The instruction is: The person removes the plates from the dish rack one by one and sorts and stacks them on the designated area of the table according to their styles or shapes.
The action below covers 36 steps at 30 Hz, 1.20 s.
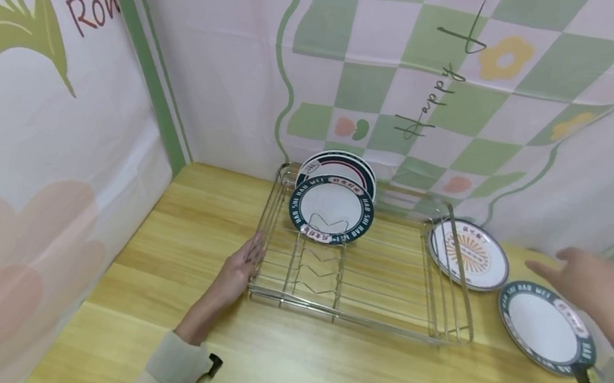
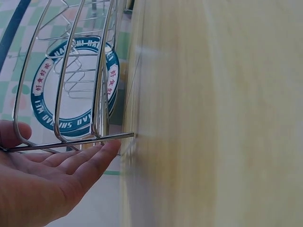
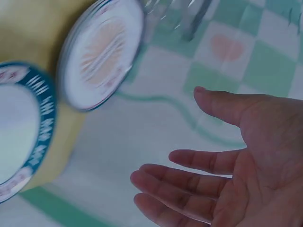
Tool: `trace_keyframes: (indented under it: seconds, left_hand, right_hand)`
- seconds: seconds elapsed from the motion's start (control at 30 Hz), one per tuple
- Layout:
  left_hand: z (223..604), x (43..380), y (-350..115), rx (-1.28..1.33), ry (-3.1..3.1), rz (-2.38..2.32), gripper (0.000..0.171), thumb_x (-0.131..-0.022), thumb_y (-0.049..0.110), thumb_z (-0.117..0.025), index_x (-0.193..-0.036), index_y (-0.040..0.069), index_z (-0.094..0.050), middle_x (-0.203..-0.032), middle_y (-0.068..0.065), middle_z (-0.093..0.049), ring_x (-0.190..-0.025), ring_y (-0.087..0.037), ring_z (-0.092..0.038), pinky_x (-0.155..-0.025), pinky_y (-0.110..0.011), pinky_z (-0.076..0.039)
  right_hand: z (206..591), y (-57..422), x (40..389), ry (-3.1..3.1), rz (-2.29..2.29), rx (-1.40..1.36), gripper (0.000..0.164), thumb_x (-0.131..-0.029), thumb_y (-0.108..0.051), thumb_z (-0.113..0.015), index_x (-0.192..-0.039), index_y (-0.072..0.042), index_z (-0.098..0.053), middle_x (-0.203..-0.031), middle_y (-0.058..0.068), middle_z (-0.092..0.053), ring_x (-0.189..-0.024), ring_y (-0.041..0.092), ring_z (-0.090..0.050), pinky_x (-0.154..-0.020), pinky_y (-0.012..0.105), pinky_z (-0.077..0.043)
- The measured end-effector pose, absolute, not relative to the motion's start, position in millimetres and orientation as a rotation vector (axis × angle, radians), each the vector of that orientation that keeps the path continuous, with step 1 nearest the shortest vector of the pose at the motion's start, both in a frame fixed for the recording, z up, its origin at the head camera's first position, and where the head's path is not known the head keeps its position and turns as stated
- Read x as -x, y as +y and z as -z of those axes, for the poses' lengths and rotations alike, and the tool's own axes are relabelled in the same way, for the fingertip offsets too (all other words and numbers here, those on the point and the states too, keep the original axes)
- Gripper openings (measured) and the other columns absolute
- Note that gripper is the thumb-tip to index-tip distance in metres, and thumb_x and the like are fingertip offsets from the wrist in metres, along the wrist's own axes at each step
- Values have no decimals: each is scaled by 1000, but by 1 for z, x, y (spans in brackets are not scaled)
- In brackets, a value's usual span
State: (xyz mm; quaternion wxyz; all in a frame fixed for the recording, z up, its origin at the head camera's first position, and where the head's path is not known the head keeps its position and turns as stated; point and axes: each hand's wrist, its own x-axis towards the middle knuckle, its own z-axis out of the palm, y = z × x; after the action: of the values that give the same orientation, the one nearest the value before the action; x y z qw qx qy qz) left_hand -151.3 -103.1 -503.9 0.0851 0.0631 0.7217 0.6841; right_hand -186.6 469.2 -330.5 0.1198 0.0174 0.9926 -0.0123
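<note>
My left hand [image 1: 236, 270] holds the left side of a wire dish rack [image 1: 383, 322]; in the left wrist view its thumb lies at the side wires and its fingers stretch along the rail. Plates stand upright at the rack's back left, the front plate [image 1: 331, 210] having a dark teal lettered rim. My right hand [image 1: 597, 288] is empty, fingers spread in the right wrist view. It hovers over the far right, near a teal-rimmed plate [image 1: 546, 328] and a white plate [image 1: 472, 255] with an orange sunburst, both lying outside the rack.
The rack stands on a wooden table [image 1: 286, 361]. Behind it hangs a checked green and white cloth [image 1: 377, 91], with another printed cloth [image 1: 60, 142] along the left. The sunburst plate lies close against the rack's right end.
</note>
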Motion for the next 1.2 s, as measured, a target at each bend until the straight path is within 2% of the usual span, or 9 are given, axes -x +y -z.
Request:
trace_keyframes:
  seconds: [0.07,0.2,0.4,0.63,0.77,0.9,1.07,1.2]
  left_hand:
    - [504,152,-103,-180,2157,-2037,76,-97,-6,-37,-168,0,-12,-173,-25,-19,-156,-44,-30,-128,-55,-27]
    - [504,152,-103,-178,2158,-2035,77,-95,-7,-37,-168,1,-13,-173,-23,-19,-156,-44,-30,-129,-54,-26]
    - [504,152,-103,-182,2137,-2055,78,-94,-7,-37,-168,1,-13,-174,-23,-18,-157,-44,-29,-128,-55,-27]
    - [502,151,-101,-186,2147,-2054,78,-93,-9,-38,-168,-1,-15,-172,-26,-21,-155,-46,-31,-127,-56,-29]
    - [502,151,-102,-196,2157,-2038,78,-94,-8,-38,-168,-1,-14,-172,-26,-20,-155,-46,-31,-127,-56,-28]
    - [502,150,-104,-191,2151,-2038,79,-94,-7,-38,-169,1,-14,-173,-24,-19,-156,-45,-30,-127,-56,-28]
    - [504,151,-105,-188,2157,-2038,78,-95,-7,-38,-168,1,-13,-173,-24,-20,-156,-44,-30,-127,-55,-28]
    - [505,151,-104,-200,2155,-2044,78,-95,-8,-38,-168,0,-13,-172,-26,-19,-156,-45,-30,-128,-55,-27]
  right_hand:
    - [323,454,193,2924,45,-29,103,-104,-69,-43,-140,27,-39,-137,50,-43,-113,75,-47,-94,86,-39]
    - [304,420,205,2966,85,19,105,-101,-73,-45,-145,22,-37,-140,47,-46,-113,71,-52,-88,82,-46]
    - [280,366,224,3020,118,185,100,-99,-73,-50,-146,15,-44,-138,43,-54,-114,64,-59,-91,79,-49]
    - [263,313,238,3060,102,346,78,-103,-57,-59,-144,9,-53,-135,38,-62,-113,58,-64,-88,71,-55]
    - [256,292,247,3065,139,412,73,-102,-53,-64,-143,7,-56,-132,35,-66,-112,54,-67,-87,68,-58]
    - [252,272,260,3050,179,593,63,-101,-44,-70,-138,6,-61,-125,32,-71,-109,48,-71,-90,65,-58]
    - [259,248,276,2965,293,798,53,-98,-34,-76,-132,5,-66,-115,23,-77,-103,38,-75,-94,57,-61]
    - [272,232,288,2895,347,829,51,-98,-31,-76,-132,7,-66,-115,23,-77,-105,36,-75,-96,55,-61]
